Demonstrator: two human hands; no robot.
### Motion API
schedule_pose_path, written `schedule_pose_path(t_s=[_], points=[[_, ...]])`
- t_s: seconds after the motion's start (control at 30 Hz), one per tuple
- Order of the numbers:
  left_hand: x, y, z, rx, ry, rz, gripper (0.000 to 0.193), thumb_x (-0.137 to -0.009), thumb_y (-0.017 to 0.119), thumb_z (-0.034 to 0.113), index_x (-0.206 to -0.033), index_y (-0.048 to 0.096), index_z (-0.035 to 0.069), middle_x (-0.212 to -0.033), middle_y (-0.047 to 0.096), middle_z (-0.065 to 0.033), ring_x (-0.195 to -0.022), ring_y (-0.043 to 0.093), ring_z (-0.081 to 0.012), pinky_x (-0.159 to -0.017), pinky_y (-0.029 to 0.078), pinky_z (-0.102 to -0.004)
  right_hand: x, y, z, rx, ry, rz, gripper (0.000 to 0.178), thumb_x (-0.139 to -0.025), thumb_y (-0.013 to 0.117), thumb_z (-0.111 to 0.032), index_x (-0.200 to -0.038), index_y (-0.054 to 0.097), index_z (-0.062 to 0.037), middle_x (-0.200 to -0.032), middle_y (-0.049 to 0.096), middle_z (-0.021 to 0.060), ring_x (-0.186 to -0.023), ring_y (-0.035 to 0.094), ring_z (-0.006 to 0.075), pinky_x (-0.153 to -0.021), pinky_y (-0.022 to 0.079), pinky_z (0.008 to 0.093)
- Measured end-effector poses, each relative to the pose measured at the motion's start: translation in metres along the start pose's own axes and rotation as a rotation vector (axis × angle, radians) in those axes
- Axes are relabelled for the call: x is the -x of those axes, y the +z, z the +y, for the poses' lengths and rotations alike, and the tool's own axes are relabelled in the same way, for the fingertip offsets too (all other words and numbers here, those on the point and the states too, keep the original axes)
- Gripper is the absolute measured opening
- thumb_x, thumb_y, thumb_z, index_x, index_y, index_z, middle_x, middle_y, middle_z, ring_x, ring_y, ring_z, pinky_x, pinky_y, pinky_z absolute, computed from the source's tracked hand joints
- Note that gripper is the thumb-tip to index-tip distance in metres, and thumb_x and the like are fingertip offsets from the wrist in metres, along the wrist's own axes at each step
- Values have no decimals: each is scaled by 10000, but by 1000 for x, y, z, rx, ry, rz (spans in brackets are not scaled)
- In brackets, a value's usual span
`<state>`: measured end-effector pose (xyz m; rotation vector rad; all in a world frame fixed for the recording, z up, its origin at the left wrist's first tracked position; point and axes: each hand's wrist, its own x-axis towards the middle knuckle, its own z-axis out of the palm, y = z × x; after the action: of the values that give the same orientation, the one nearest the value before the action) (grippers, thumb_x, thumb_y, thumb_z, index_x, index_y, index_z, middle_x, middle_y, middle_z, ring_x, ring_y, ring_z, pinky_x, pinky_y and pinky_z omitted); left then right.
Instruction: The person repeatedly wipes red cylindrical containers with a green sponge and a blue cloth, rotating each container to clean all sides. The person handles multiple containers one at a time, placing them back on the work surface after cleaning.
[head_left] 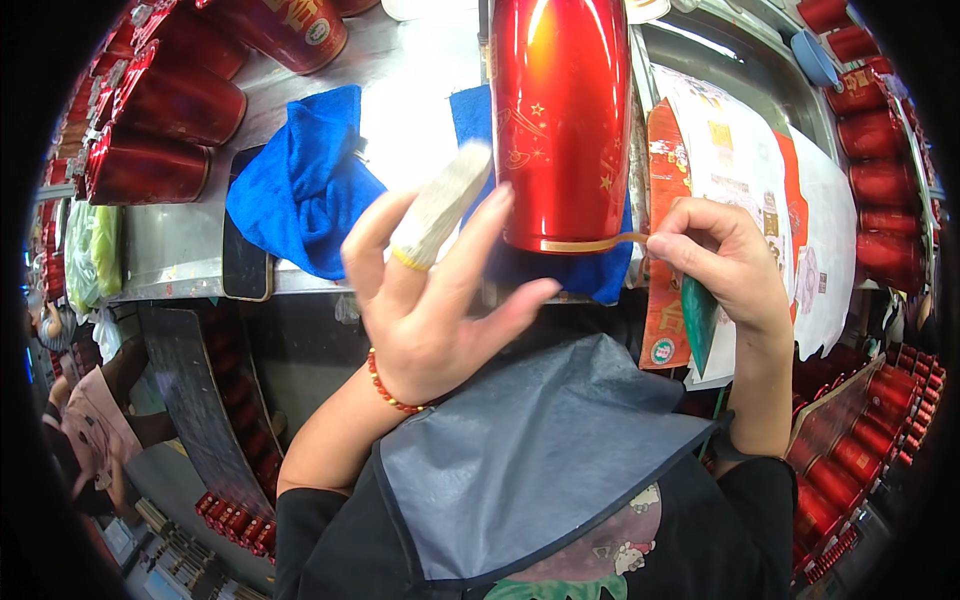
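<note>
A glossy red metal can (565, 130) with small gold stars lies on its side, its narrower end toward me, over a blue cloth (608, 285). Along that near end runs a thin golden strip (585, 246). My right hand (728, 262) pinches the strip's free end between thumb and forefinger. A green pointed tool (699, 325) sticks down from the same palm. At the can's left side, my left hand (425, 315) has its fingers spread and grips nothing. A whitish cloth sleeve (442, 205) covers one of its fingers; another fingertip is close to or touching the can.
Left on the metal bench are a crumpled blue cloth (300, 190), a dark phone (246, 262) and several red cans (165, 110). Printed sheets (740, 160) lie to the right. More cans (850, 470) stand in crates at lower right. Another person (100, 420) is at far left.
</note>
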<state>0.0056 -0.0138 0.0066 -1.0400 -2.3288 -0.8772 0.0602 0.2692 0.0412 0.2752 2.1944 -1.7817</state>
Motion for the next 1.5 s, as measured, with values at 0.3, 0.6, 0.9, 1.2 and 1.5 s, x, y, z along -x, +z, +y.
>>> schedule_pose_path(t_s=[0.3,0.6,0.9,1.2,1.5], points=[[-31,25,5,177,-27,-43,957,-670,939,163,-1498,495,-19,-1507,525,-213,-1362,538,-362,-1133,452,-412,-2,-1,3,-40,25,-15,164,-954,744,-148,-885,711,-2,-776,662,-20,-727,593,32,-668,477,205],[-19,27,-7,308,-100,-46,986,-671,941,123,-1511,453,-47,-1522,492,-247,-1332,561,-370,-1074,504,-393,-9,7,-6,-106,69,-107,105,-943,723,-103,-894,708,-10,-870,691,3,-822,623,62,-764,499,239],[-6,17,-10,271,-176,-125,678,-822,818,102,-1430,558,-49,-1484,540,-232,-1267,594,-360,-1092,462,-456,-17,16,0,-119,-8,-109,197,-959,763,-178,-879,705,-8,-761,620,-54,-705,542,12,-624,428,200],[8,11,-1,213,171,60,392,-745,785,6,-1135,768,35,-1177,724,-119,-1031,683,-290,-883,583,-366,-11,19,-10,-80,10,-37,177,-939,776,-150,-849,695,-21,-747,615,-60,-687,535,8,-607,414,196],[-22,20,-6,189,-76,-67,820,-728,923,147,-1451,566,-2,-1453,580,-178,-1305,568,-316,-1084,469,-401,21,20,-41,33,-174,40,108,-899,774,-54,-848,704,12,-799,626,-3,-675,558,42,-614,406,209]])
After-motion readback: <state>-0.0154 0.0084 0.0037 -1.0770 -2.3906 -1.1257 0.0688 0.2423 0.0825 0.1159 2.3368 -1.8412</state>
